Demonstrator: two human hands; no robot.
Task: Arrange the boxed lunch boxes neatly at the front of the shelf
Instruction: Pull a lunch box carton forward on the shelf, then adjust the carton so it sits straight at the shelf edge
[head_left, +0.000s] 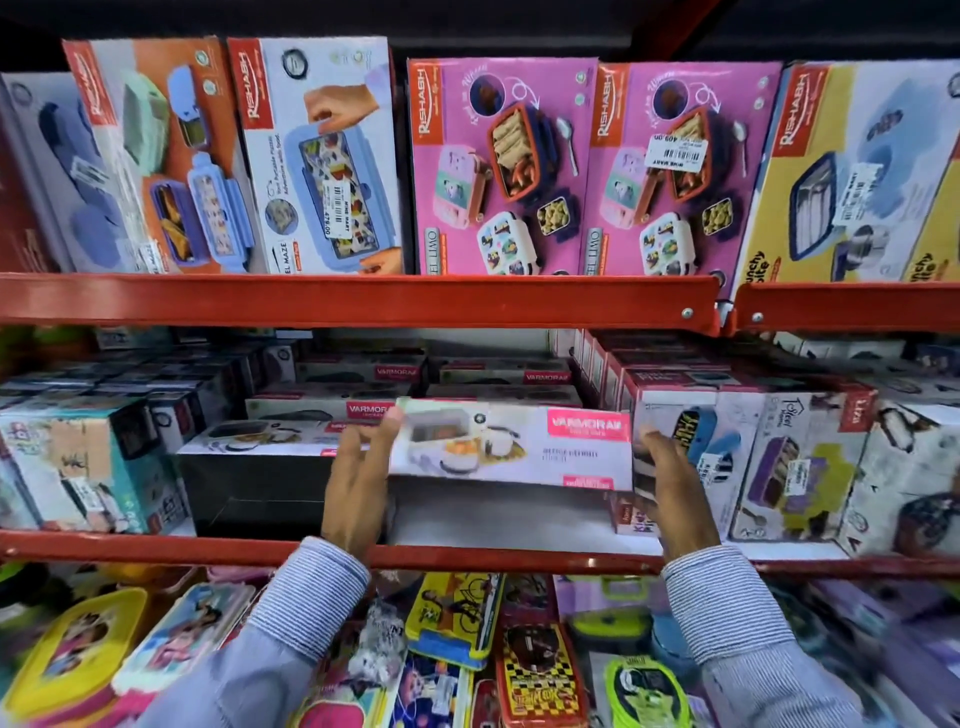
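Note:
A long white Varmora lunch box carton (511, 447) with a pink label hangs above the middle shelf floor (509, 519), held level between both hands. My left hand (358, 478) grips its left end, thumb on the top edge. My right hand (670, 483) presses its right end. More Varmora cartons (332, 410) lie stacked behind it and to the left, set further back on the shelf. One of them rests on a black box (254, 488) at the shelf front.
Red shelf rails (363, 299) cross above and below the gap. Teal boxes (88, 467) stand at the left, purple-print boxes (795, 467) at the right. Upright Rishabh boxes (498, 171) fill the top shelf. Loose colourful plastic lunch boxes (457, 618) crowd the lowest shelf.

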